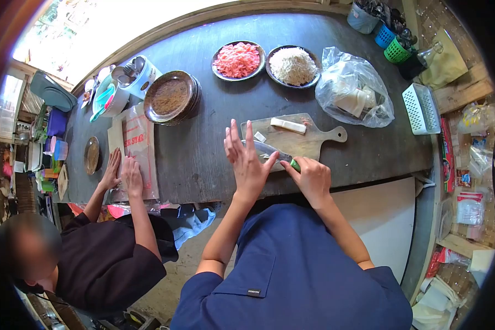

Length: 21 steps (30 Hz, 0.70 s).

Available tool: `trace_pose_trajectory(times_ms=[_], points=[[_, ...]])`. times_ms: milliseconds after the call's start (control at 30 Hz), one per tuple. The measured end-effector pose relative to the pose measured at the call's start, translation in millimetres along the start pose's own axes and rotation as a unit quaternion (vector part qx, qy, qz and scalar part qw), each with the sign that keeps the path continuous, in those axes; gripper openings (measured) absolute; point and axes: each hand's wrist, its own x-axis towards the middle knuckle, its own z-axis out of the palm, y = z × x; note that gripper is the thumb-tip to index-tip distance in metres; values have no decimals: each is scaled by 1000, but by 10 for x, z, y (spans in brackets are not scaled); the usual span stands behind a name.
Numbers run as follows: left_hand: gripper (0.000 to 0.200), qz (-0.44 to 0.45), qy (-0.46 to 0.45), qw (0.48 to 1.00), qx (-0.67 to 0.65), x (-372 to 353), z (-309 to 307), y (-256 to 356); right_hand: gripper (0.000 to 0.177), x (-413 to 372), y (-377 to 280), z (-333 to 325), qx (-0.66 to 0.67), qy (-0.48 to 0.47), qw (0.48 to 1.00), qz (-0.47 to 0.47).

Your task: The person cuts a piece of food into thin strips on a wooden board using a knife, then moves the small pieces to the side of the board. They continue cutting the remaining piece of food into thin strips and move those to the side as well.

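Fingers (235,142): those of your left hand (248,159) are spread wide and flat, palm down over the blade, gripping nothing.
Right hand (312,179): fingers curled tight around the green handle (295,164) of the knife (267,149).
Knife: lies low across the near edge of the cutting board (313,144), blade under your left palm. What sits beneath the blade cannot be told.
Board contents: one white stick (287,125) at the far side, uncut, and a small white piece (259,136) near your fingertips.
Finished stock: a dish of pink shreds (237,59) and a dish of white shreds (293,65) stand full at the far side of the worktop (203,159).
Remaining stock: the plastic bag (353,88) to the right of the board holds more white pieces.
Progress, as judged: cutting is under way, not finished. Two dishes appear done, but the stick on the board and the bagged pieces are left.
Co-worker: another person's two hands (124,173) rest on a paper packet (140,146) well to your left, apart from your board.
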Motion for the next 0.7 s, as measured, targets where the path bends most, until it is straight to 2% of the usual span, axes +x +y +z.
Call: trace_pose_trajectory(times_ms=[200, 300, 433, 633, 700], points=[[110, -11, 8, 1000, -28, 191, 358, -150, 39, -60, 47, -23, -28, -6, 1000, -9], [108, 15, -41, 998, -34, 179, 55, 22, 39, -68, 74, -28, -20, -12, 1000, -7], [107, 1, -38, 999, 8, 96, 199, -64, 39, -14, 6, -43, -22, -11, 999, -25], [83, -29, 34, 998, -42, 215, 139, -152, 40, 8, 14, -82, -33, -5, 999, -20], [70, -29, 41, 996, -68, 158, 15, -129, 47, 6, 28, -117, -10, -36, 999, 28]])
